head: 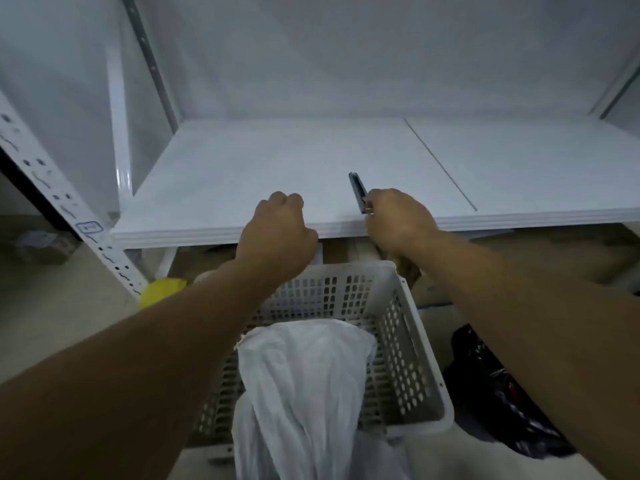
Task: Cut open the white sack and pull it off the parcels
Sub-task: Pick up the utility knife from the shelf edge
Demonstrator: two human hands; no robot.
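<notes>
The white sack lies crumpled in a perforated white plastic basket on the floor below me, hanging over the basket's near edge. No parcels show. On the white shelf lies a grey utility knife. My right hand rests at the shelf's front edge, its fingertips on the knife's near end. My left hand is curled into a fist on the shelf edge, holding nothing.
A slotted white shelf upright runs diagonally at the left. A yellow object lies under the shelf. A black plastic bag sits on the floor right of the basket. Cardboard shows beneath the shelf.
</notes>
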